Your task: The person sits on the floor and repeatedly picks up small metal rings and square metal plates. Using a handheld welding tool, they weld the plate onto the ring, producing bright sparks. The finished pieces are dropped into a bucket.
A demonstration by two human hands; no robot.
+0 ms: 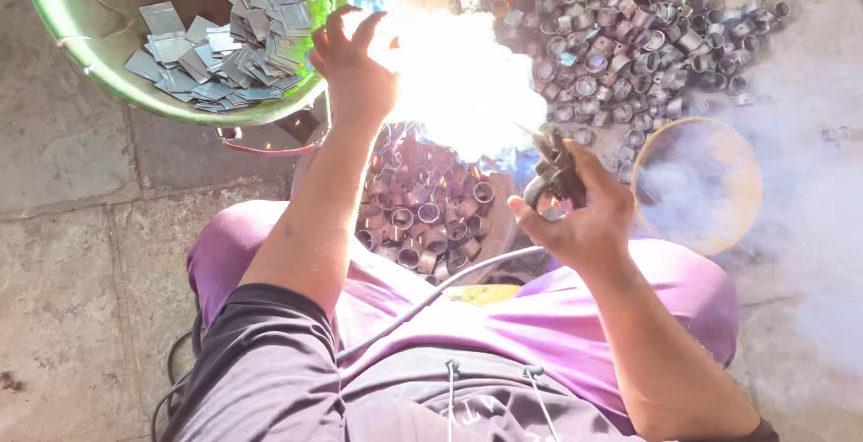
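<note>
My right hand point(580, 213) grips a dark welding electrode holder point(553, 168), its tip pointing into a blinding white arc flare point(458, 82) at the middle of the view. My left hand point(353, 60) reaches forward beside the flare, fingers bent; the glare hides what it touches. A grey cable point(431, 298) runs from the holder across my lap. Between my knees lies a pile of short metal tube rings point(422, 213).
A green basin point(81, 55) holding several flat grey metal plates point(234, 46) sits at the upper left. A large heap of metal rings point(629, 28) covers the floor at the upper right. White smoke drifts on the right over a round yellowish disc point(697, 186).
</note>
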